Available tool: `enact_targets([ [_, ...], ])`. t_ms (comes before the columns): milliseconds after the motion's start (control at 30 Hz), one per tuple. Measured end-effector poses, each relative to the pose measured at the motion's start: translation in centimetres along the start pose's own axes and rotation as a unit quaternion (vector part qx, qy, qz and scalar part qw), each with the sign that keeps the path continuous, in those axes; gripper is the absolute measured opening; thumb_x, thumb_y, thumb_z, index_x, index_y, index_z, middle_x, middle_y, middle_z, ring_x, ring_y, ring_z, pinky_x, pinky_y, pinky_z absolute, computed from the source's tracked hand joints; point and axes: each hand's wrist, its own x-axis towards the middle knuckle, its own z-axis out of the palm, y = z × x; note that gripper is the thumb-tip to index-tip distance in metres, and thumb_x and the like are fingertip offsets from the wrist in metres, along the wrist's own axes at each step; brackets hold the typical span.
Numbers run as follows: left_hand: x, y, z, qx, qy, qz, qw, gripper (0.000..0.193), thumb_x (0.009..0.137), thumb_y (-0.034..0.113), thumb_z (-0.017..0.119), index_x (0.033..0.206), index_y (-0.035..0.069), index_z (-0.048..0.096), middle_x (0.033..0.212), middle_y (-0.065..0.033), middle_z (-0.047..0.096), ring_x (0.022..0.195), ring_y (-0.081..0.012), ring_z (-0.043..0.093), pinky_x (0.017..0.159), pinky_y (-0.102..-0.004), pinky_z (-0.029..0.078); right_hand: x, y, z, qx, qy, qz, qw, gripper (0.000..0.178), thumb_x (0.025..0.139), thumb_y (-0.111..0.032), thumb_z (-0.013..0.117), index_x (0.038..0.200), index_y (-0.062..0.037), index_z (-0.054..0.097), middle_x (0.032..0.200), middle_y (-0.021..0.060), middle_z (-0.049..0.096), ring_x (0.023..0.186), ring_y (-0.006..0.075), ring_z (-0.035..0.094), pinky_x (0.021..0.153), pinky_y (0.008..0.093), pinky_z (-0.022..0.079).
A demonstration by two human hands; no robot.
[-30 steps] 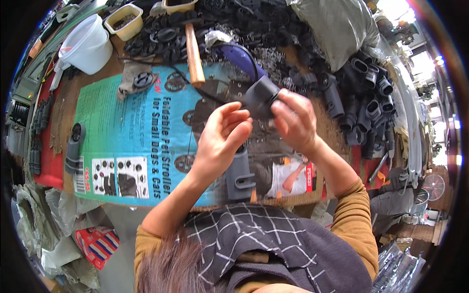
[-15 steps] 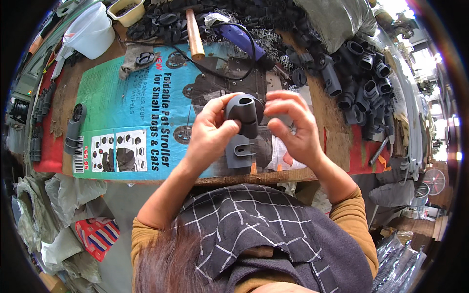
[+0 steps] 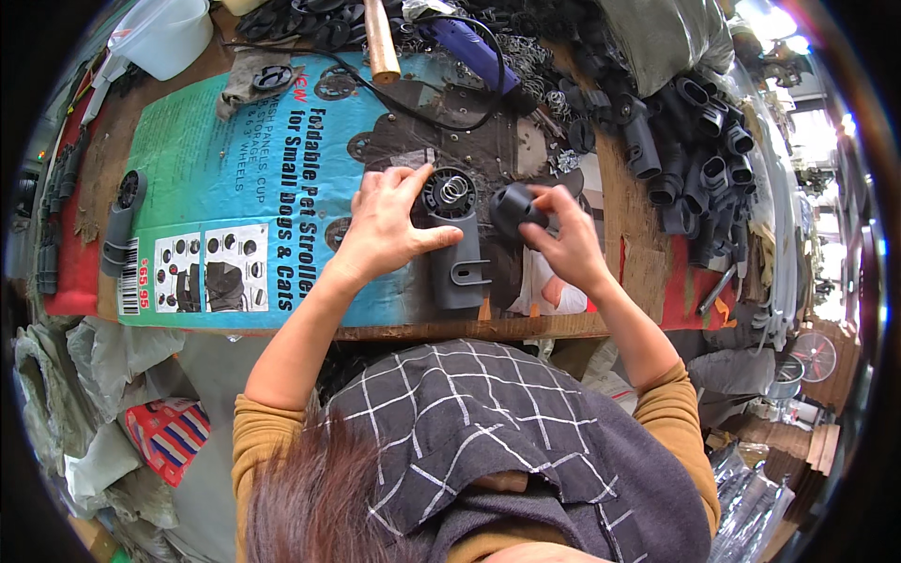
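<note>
A dark grey plastic joint piece [image 3: 458, 253] lies on the flattened printed carton, its round end toward the far side and a slotted clip near its front. Inside that round end sits a metal coil spring [image 3: 454, 190]. My left hand [image 3: 394, 220] is open beside the joint piece, its thumb over the body and its fingers at the left of the round end. To the right, my right hand [image 3: 571, 239] grips a dark grey plastic cap [image 3: 513, 208] between thumb and fingers, apart from the joint piece.
A wooden-handled tool [image 3: 380, 42] and a blue power tool [image 3: 469, 56] with a black cord lie beyond. Dark plastic parts [image 3: 699, 141] heap up at the right. Another joint piece [image 3: 122, 225] rests at the left; a white bucket [image 3: 164, 38] stands far left.
The cap has passed from my left hand to my right and moved rightward, exposing the spring in the joint piece. My left hand has opened and come down beside that piece.
</note>
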Motion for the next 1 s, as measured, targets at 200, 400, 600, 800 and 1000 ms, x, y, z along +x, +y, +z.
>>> enact_targets([
  [200,-0.1,-0.9,0.9,0.017,-0.010,-0.008,1.000,0.090,0.065,0.052,0.081,0.137,0.006,0.053,0.129,-0.0143,0.053,0.119,-0.0330,0.044,0.105,-0.0431,0.036,2.9,-4.0,0.0,0.018,-0.021,-0.162,0.986,0.037,0.079,-0.010,0.070,0.115,-0.0070,0.062,0.118,0.0126,0.064,0.111,0.0311,0.059,0.096,0.0398,0.046],
  [400,0.0,-1.1,0.9,0.006,0.000,0.000,1.000,0.083,0.069,0.052,0.078,0.134,0.005,0.055,0.128,-0.0137,0.054,0.116,-0.0335,0.046,0.102,-0.0444,0.037,5.3,-4.3,2.1,-0.070,-0.085,-0.200,0.974,0.036,0.077,-0.009,0.072,0.112,-0.0062,0.063,0.116,0.0128,0.063,0.108,0.0321,0.058,0.093,0.0413,0.048],
  [600,1.0,-1.9,0.2,-0.019,-0.061,0.015,0.998,0.061,0.082,0.044,0.070,0.126,0.003,0.060,0.120,-0.0175,0.059,0.109,-0.0341,0.053,0.098,-0.0428,0.042,5.6,-2.4,1.8,-0.060,-0.167,-0.158,0.971,0.037,0.076,-0.009,0.074,0.112,-0.0071,0.064,0.117,0.0137,0.064,0.113,0.0328,0.058,0.096,0.0412,0.047],
  [800,2.1,-0.5,-0.4,-0.037,-0.115,-0.005,0.993,0.054,0.078,0.035,0.076,0.116,-0.001,0.062,0.110,-0.0209,0.060,0.106,-0.0376,0.057,0.093,-0.0456,0.046,5.9,-2.0,2.0,0.027,-0.199,-0.100,0.974,0.039,0.075,-0.009,0.075,0.113,-0.0047,0.064,0.124,0.0186,0.062,0.110,0.0376,0.062,0.092,0.0406,0.050],
  [1000,3.2,0.8,-1.8,0.014,-0.174,-0.030,0.984,0.053,0.077,0.032,0.078,0.113,-0.002,0.061,0.108,-0.0212,0.061,0.105,-0.0379,0.059,0.092,-0.0456,0.047,5.4,-0.9,3.0,0.142,-0.199,-0.047,0.969,0.042,0.076,-0.001,0.073,0.116,-0.0032,0.062,0.134,0.0166,0.058,0.119,0.0242,0.059,0.100,0.0370,0.046],
])
